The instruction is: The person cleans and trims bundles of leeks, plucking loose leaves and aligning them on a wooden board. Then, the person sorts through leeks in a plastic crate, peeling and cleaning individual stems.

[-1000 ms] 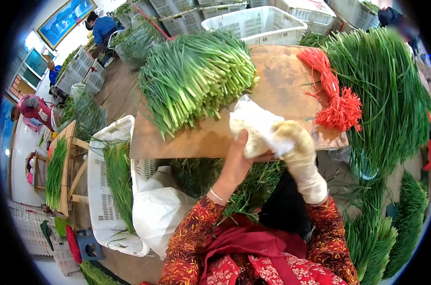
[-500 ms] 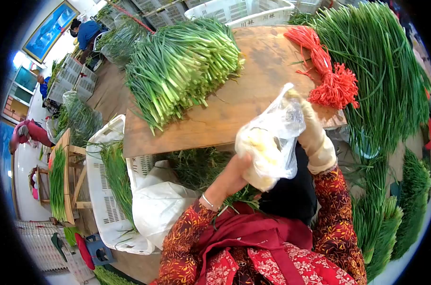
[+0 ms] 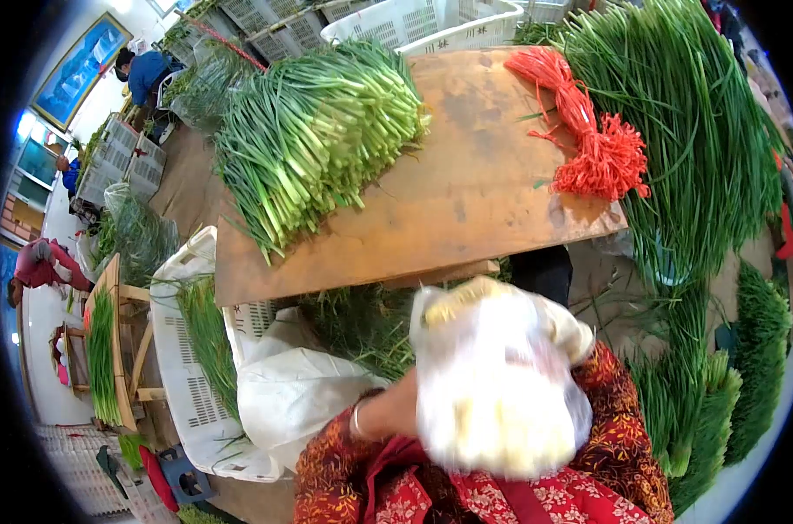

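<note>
A clear plastic bag [image 3: 506,397] with soft, cream-coloured contents is held up in front of my chest, blurred by motion. My right hand [image 3: 564,330], in a cream glove, grips the bag's upper part from the right. From the left, my bare left hand [image 3: 398,409] holds the bag; its fingers are hidden behind the plastic, and a bracelet shows at the wrist. Beyond the bag lies a wooden board [image 3: 466,192]. A heap of green garlic chives [image 3: 327,140] rests on its left side, and a bundle of red ties [image 3: 593,140] on its right.
Long green leaves [image 3: 676,131] are piled to the right, with more bunches [image 3: 755,367] on the floor. White crates [image 3: 187,384] holding greens and a white sack [image 3: 296,384] stand at the left. Several people work in the background, one in a blue top [image 3: 145,77].
Both hands have brought the bag down and closer to my body, away from the board's edge. My gloved hand has dropped from above the board. The view has shifted slightly.
</note>
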Demonstrator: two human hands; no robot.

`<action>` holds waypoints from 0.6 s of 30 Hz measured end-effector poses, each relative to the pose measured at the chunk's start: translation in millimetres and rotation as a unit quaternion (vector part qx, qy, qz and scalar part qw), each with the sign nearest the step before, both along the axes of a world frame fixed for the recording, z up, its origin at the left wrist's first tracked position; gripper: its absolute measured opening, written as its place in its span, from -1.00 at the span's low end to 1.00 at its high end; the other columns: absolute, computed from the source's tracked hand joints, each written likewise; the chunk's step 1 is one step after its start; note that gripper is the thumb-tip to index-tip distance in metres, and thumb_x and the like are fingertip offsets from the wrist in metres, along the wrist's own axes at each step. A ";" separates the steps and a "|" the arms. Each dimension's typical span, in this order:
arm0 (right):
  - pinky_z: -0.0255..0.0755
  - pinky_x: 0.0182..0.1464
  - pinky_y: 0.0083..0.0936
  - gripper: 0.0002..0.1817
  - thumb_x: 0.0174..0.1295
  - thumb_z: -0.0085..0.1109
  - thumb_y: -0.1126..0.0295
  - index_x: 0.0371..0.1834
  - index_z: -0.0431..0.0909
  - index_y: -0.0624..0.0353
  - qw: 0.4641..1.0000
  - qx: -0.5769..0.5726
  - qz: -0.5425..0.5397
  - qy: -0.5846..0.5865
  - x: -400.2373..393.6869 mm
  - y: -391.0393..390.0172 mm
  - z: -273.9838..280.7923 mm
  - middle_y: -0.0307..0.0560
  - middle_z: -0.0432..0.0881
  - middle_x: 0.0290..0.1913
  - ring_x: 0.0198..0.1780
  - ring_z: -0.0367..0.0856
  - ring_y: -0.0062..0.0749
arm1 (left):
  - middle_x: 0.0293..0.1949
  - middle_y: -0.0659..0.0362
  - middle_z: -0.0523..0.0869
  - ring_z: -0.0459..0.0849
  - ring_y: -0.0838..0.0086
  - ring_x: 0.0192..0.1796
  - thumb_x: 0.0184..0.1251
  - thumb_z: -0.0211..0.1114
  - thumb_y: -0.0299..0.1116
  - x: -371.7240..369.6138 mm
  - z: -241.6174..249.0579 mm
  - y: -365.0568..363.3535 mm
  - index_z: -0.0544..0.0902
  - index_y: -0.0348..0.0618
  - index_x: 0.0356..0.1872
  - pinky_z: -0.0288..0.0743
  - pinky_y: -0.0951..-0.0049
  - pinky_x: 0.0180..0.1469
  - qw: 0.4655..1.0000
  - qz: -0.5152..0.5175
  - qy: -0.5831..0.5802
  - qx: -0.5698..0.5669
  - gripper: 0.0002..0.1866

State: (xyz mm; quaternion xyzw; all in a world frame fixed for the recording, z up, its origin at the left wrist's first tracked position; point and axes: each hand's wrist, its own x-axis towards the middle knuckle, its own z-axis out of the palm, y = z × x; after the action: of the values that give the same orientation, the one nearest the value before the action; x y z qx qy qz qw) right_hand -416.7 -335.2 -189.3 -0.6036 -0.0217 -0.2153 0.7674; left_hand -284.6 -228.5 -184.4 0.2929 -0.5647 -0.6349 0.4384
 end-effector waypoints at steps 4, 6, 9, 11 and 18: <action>0.33 -0.26 -0.62 -0.57 0.21 0.04 0.00 -0.30 0.57 0.21 0.973 0.145 0.096 0.153 1.7 18.2 41.8 -0.30 0.53 -0.41 -0.33 0.39 -0.66 | 0.02 0.13 0.52 0.49 0.45 0.04 -0.20 0.47 -0.44 -15.0 -5.2 27.0 0.35 -0.27 0.12 0.33 0.44 0.12 0.994 -0.023 -0.029 -0.107 -0.26; 0.28 -0.34 -0.65 -0.65 0.27 0.01 0.18 -0.46 0.52 0.27 0.967 0.158 0.093 0.180 -0.9 25.0 49.8 -0.27 0.48 -0.51 -0.44 0.36 -0.61 | 0.02 0.13 0.52 0.50 0.45 0.04 -0.19 0.47 -0.44 -15.8 -6.0 38.1 0.35 -0.27 0.12 0.33 0.44 0.11 0.992 -0.031 -0.035 -0.121 -0.27; 0.29 -0.36 -0.60 -0.69 0.27 -0.01 0.21 -0.45 0.52 0.25 0.970 0.083 0.098 0.205 -1.3 24.5 58.0 -0.25 0.47 -0.50 -0.46 0.36 -0.58 | 0.02 0.13 0.52 0.50 0.44 0.04 -0.18 0.47 -0.44 -11.2 -5.5 45.4 0.35 -0.27 0.12 0.34 0.44 0.11 0.990 -0.041 -0.042 -0.129 -0.27; 0.29 -0.35 -0.59 -0.69 0.27 -0.01 0.22 -0.45 0.52 0.24 0.972 0.073 0.089 0.207 -3.5 27.7 55.9 -0.24 0.48 -0.49 -0.45 0.38 -0.58 | 0.02 0.12 0.52 0.50 0.44 0.04 -0.18 0.46 -0.44 -7.8 -6.3 44.2 0.35 -0.27 0.12 0.34 0.44 0.11 0.989 -0.048 -0.046 -0.133 -0.28; 0.32 -0.32 -0.56 -0.63 0.24 0.02 0.15 -0.47 0.52 0.29 0.981 0.142 0.070 0.113 -7.2 30.1 50.3 -0.15 0.50 -0.48 -0.40 0.43 -0.47 | 0.01 0.11 0.52 0.50 0.44 0.04 -0.16 0.45 -0.43 -6.6 -5.1 39.3 0.35 -0.27 0.12 0.34 0.44 0.10 0.985 -0.062 -0.058 -0.152 -0.29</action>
State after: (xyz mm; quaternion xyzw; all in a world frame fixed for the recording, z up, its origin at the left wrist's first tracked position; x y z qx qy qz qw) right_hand -423.8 -305.0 -139.0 -0.5062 0.0532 -0.0922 0.8558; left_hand -291.2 -189.3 -189.5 0.2235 -0.6966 -0.5493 0.4038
